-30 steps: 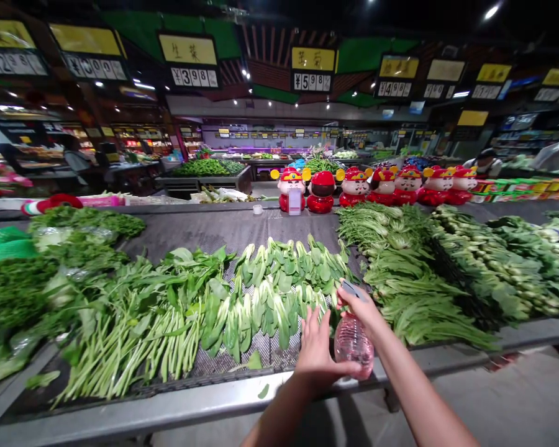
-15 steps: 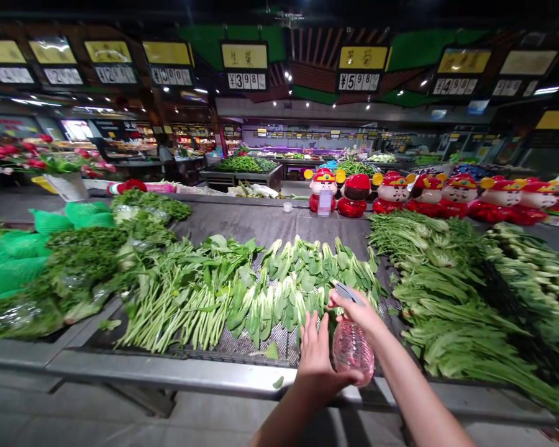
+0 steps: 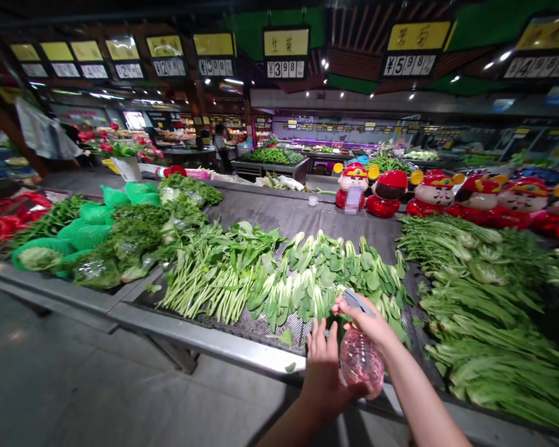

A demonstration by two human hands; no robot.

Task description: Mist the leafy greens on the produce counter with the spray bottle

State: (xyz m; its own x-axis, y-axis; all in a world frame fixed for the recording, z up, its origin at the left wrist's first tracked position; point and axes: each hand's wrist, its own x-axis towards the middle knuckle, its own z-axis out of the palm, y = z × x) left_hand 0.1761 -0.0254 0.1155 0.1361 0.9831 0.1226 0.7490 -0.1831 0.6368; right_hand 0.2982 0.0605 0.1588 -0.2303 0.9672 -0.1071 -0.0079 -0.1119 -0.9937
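A clear pink spray bottle (image 3: pixel 361 363) with a grey trigger head (image 3: pixel 356 302) hangs over the front edge of a vegetable stand. My right hand (image 3: pixel 370 320) is closed around its head and neck. Beside the bottle, my left hand (image 3: pixel 323 366) has its fingers stretched forward and apart, its thumb against or across the bottle's lower end. Just beyond both hands lie rows of leafy greens with pale stems (image 3: pixel 307 288). To their left is a pile of long-stemmed greens (image 3: pixel 218 273).
A metal rail (image 3: pixel 242 354) runs along the stand's front. Large leafy greens (image 3: pixel 484 335) lie on the right, curly greens (image 3: pixel 140 226) and green-netted vegetables (image 3: pixel 90 230) on the left. Red-hatted figurines (image 3: pixel 386 194) line the back. Price signs (image 3: pixel 286 53) hang overhead.
The view has turned left, so the stand shifts rightward and red peppers appear at the far left. Both hands stay at the spray bottle, slightly lower in view.
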